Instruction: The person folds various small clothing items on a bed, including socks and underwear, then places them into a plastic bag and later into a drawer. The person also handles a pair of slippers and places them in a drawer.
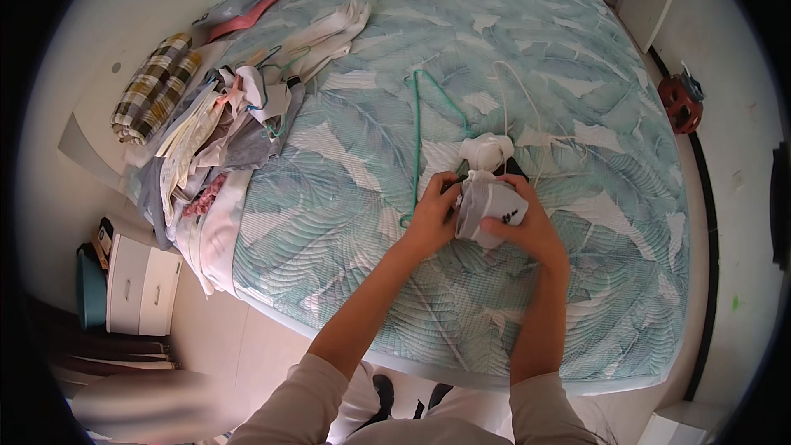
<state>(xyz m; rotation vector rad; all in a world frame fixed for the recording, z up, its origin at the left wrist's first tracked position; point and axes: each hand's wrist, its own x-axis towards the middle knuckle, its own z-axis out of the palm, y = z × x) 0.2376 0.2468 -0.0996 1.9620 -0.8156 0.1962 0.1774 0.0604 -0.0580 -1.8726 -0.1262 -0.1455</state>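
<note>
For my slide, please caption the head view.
Left hand and right hand hold a pale cloth bundle over a leaf-patterned bed, near a green hanger.

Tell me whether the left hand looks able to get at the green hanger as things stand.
Probably yes: the green hanger lies close by on the bed, its long left side uncovered. But the left hand is on the grey cloth bundle, so it would likely have to let go first.

On a wide, leaf-patterned green fabric bed [329, 198], a soft grey-and-white garment [490, 204] sits between the left hand [432, 216] and right hand [535, 229], right of a thin green hanger [416, 144], nearer than a crumpled white cloth bundle [486, 151]. A mixed-colour clothes heap [218, 128] lies left; beyond the bed's near-left edge stands a boxy white drawer cabinet [140, 284].
</note>
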